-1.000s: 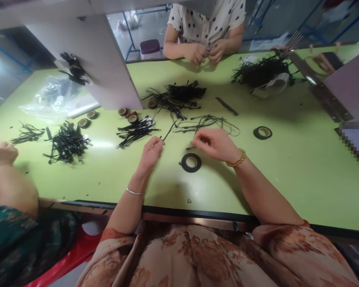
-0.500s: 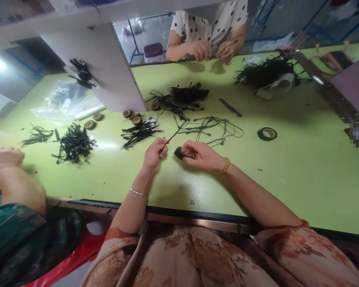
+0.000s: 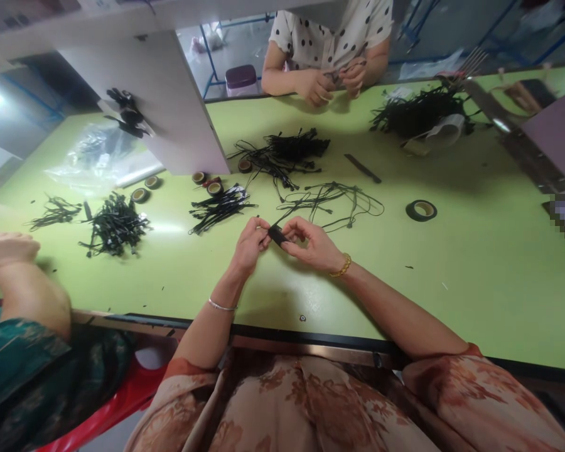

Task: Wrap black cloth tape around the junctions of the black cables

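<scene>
My left hand (image 3: 253, 246) pinches a thin black cable (image 3: 285, 215) that runs away from me toward the loose cables (image 3: 332, 199) on the table. Between thumb and fingers, my right hand (image 3: 312, 243) holds a short strip of black tape (image 3: 277, 236), its far end against the cable by my left fingertips. Whether the tape is stuck to the cable I cannot tell. To the left of my hands lies a small bundle of black cables (image 3: 221, 210). A larger heap of cables (image 3: 299, 147) sits beyond them.
A tape roll (image 3: 421, 210) lies to the right, and a dark flat blade-like strip (image 3: 362, 168) farther back. More tape rolls (image 3: 215, 188) stand near the white partition (image 3: 188, 113). A co-worker's hands (image 3: 317, 86) work across the table; another person's arm (image 3: 26, 270) rests at left.
My right hand has moved slightly left, bringing the black tape from beside my left hand up to the cable. The co-worker's hands opposite have come closer together.
</scene>
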The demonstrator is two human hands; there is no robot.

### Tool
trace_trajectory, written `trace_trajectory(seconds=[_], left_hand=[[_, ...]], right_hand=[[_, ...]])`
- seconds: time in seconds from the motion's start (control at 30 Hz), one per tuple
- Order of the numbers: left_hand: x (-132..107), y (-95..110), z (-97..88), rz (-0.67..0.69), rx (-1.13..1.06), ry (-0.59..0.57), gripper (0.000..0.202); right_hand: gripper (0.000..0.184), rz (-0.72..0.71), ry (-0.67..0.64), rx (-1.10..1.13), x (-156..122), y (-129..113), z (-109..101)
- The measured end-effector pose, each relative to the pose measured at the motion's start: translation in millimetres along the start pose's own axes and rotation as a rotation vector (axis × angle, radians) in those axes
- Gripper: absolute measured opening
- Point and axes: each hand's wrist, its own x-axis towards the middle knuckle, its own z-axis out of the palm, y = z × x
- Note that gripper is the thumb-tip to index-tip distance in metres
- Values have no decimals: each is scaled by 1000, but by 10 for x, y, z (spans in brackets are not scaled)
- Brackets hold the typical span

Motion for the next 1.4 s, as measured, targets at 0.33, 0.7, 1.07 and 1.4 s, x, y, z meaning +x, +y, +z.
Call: trace_trajectory(seconds=[0.33, 0.7, 1.07, 1.4], left_hand=[[-29, 7, 9, 2, 61, -81, 14], [-34, -26, -9, 75, 173, -66, 21], [-20, -40, 13, 52, 107, -18, 21], [-56, -3, 28, 125, 74, -11, 21]], right_hand=[[15, 21, 34, -5, 5, 52, 19], [18, 46, 58, -17, 1, 66, 30], [16, 36, 50, -34, -10, 90, 44], [39, 153, 144, 182, -20, 84, 211]])
